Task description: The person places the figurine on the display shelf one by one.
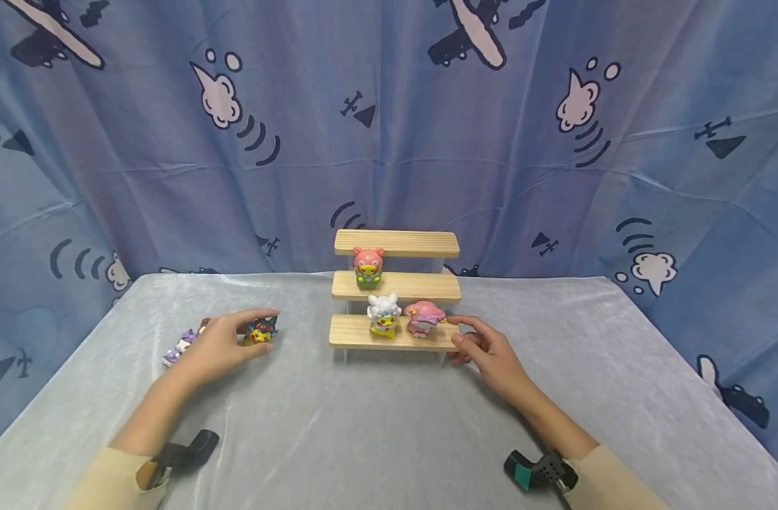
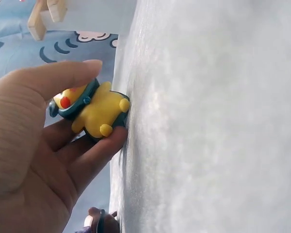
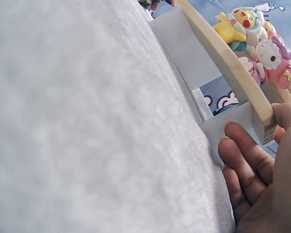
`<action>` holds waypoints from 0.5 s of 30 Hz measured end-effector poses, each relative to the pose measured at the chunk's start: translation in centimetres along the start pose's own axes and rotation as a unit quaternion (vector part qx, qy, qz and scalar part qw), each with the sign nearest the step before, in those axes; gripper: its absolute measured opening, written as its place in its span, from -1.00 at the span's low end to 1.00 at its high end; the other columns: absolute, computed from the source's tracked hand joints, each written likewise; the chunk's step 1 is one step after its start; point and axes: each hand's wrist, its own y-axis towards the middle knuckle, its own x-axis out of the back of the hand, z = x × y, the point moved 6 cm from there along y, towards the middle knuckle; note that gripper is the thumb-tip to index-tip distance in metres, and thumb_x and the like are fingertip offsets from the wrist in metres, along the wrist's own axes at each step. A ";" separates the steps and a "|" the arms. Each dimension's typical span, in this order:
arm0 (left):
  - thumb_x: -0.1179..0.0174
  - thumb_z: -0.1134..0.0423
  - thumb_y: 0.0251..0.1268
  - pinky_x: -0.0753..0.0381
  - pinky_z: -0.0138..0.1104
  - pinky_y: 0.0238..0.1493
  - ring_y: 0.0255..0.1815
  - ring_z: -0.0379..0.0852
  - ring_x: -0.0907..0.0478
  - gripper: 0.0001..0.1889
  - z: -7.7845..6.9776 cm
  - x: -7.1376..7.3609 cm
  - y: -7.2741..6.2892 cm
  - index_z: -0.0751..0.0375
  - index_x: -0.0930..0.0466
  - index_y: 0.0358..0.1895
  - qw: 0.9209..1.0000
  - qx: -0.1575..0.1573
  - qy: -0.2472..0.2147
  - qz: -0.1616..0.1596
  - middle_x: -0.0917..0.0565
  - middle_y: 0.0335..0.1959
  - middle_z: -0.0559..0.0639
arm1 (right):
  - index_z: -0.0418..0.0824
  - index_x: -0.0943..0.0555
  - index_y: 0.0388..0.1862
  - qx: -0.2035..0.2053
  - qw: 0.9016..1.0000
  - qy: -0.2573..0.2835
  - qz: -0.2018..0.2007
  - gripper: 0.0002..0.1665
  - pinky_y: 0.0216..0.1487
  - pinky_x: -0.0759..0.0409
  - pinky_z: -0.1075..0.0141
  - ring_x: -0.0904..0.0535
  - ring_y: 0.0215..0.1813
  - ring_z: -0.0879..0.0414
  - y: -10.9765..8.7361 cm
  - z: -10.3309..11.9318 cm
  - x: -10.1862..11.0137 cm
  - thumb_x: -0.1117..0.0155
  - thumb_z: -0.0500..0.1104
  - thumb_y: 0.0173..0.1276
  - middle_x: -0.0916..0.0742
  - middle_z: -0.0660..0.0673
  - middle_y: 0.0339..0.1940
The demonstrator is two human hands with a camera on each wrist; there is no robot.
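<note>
Shows glossy plastic on rounded yellow dark-hooded figurine (image 2: pixel 103 114), matt wood on pale three-step rack (image 1: pixel 420 286), napped cloth over grey desk (image 1: pixel 389 425).

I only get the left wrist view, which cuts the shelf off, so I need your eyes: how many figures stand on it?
Observer: Three figures stand on the shelf.
Operator: Does any board hold just one?
Observer: Yes, the middle board holds only the red figure, towards its left end.
Operator: And where is the right hand?
Observer: The right hand is at the right end of the bottom board, beside the pink figure.
</note>
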 end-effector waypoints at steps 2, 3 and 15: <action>-0.40 0.27 0.23 -0.58 0.12 0.20 0.17 0.18 -0.63 -0.44 0.0 -0.1 0.0 0.10 -0.56 0.33 1.000 -0.005 -0.007 0.013 -0.68 0.22 0.18 | -0.24 -0.47 0.37 -0.001 1.000 0.003 0.000 -0.55 -0.17 -0.72 0.30 -0.73 -0.32 0.18 0.0 0.0 0.0 -0.12 -0.12 0.59 -0.78 -0.36 -0.24; -0.39 0.28 0.23 -0.56 0.13 0.22 0.20 0.19 -0.62 -0.43 0.1 -0.1 0.0 0.11 -0.55 0.34 1.000 -0.007 -0.010 0.017 -0.67 0.24 0.18 | -0.24 -0.47 0.37 -0.001 1.000 0.005 0.000 -0.55 -0.17 -0.73 0.29 -0.74 -0.31 0.18 0.0 0.0 0.0 -0.12 -0.12 0.59 -0.78 -0.36 -0.24; -0.45 0.32 0.17 -0.61 0.11 0.19 0.16 0.30 -0.66 -0.41 0.2 0.2 0.0 0.16 -0.56 0.32 0.999 -0.010 -0.037 0.004 -0.72 0.13 0.21 | -0.25 -0.47 0.37 0.004 1.000 0.011 0.000 -0.54 -0.17 -0.73 0.28 -0.74 -0.28 0.19 0.1 -0.1 0.0 -0.12 -0.12 0.59 -0.79 -0.37 -0.21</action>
